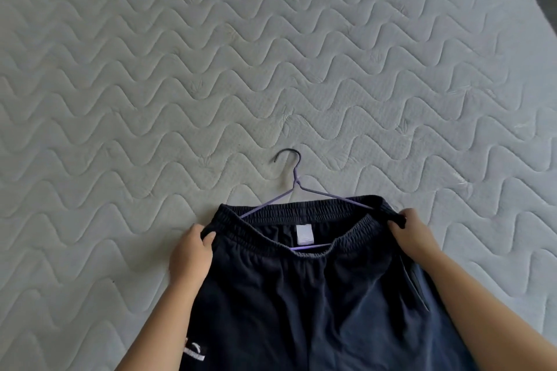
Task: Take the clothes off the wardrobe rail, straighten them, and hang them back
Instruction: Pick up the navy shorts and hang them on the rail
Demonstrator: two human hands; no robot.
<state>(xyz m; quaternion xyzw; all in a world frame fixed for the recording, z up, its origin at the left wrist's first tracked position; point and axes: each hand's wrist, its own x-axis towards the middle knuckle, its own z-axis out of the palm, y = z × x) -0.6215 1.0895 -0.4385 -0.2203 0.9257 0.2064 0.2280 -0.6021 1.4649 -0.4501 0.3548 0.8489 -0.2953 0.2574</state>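
Judged as the step in hand: seating the navy sports bottoms (301, 295) squarely on the purple wire hanger (297, 187) ahead of the return to the rail. Draw the elastic waistband (265, 245) taut and level, outward from each hand, to spread the gathers evenly. Keep both hanger shoulders tucked inside the band, one toward each palm, and the hook pointing straight away from the knuckles, about midway between the two hands. Smooth the creases below the wrists before lifting. Lift by the hook rather than the cloth, to avoid slipping an end of the band off the thin wire.

Left hand (191, 253): clasping its own end of the waistband, fingers (208, 239) curled over the edge, low against the quilted mattress (271, 54). Right hand (414, 233): pinching the opposite end, fingertips (398, 224) folded over the dark cloth.

Bottoms spread on the mattress between and below both hands, waist away from the body. White label (303, 235) showing inside the band between the hands; printed logo (194, 354) beside the left forearm. Legs cut off by the lower edge, so shorts or trousers: cannot tell. No wardrobe rail in view.
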